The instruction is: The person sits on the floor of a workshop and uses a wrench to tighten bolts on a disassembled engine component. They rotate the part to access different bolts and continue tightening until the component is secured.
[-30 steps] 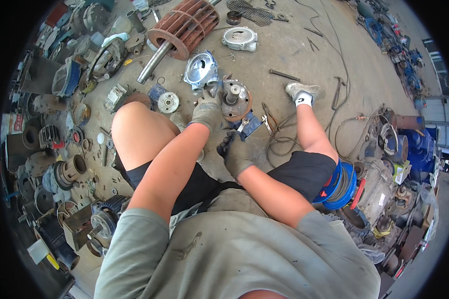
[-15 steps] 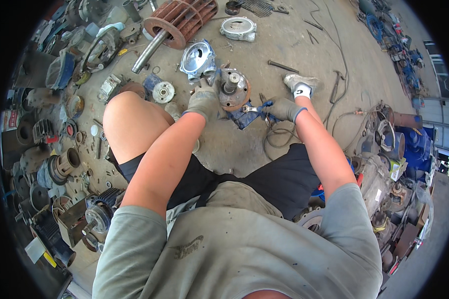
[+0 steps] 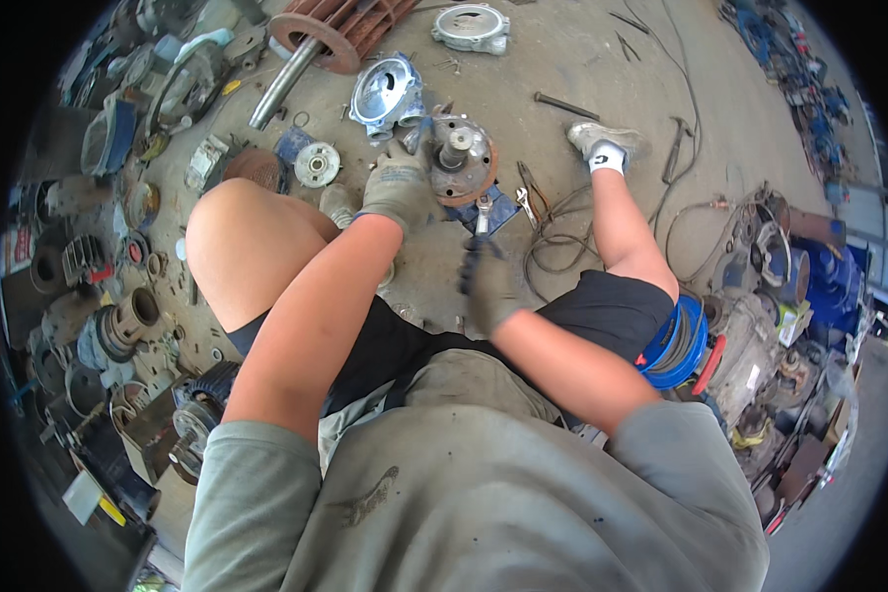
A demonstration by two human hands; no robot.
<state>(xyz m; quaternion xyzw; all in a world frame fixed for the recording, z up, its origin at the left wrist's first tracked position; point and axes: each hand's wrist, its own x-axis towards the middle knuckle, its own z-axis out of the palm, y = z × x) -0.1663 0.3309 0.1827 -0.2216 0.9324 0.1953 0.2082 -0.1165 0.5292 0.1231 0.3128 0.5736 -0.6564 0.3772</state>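
On the ground ahead of me stands a round flanged metal part (image 3: pixel 474 170) with a shaft stub rising from its middle and bolt holes around it. My left hand (image 3: pixel 402 185), in a grey glove with dark finger coating, grips the left side of its rim; the fingertips are partly hidden. My right hand (image 3: pixel 491 284), gloved alike and blurred by motion, is closed round the handle of a wrench (image 3: pixel 483 215). The wrench points away from me, its head at the flange's near edge over a dark blue cloth-like piece (image 3: pixel 503 208).
Pliers (image 3: pixel 531 185) and a second wrench (image 3: pixel 525 205) lie right of the flange. Beyond are a blue-silver housing (image 3: pixel 386 91), a rusty rotor (image 3: pixel 331 44) and a grey cover (image 3: pixel 471 28). A hammer (image 3: pixel 675 148), bar (image 3: pixel 567 106) and cable (image 3: pixel 553 261) lie rightward; machine parts crowd both sides.
My right hand has swung left and toward me, turning the wrench from sideways to pointing away. Pliers and a second wrench now show on the ground. My left hand stays at the flange.
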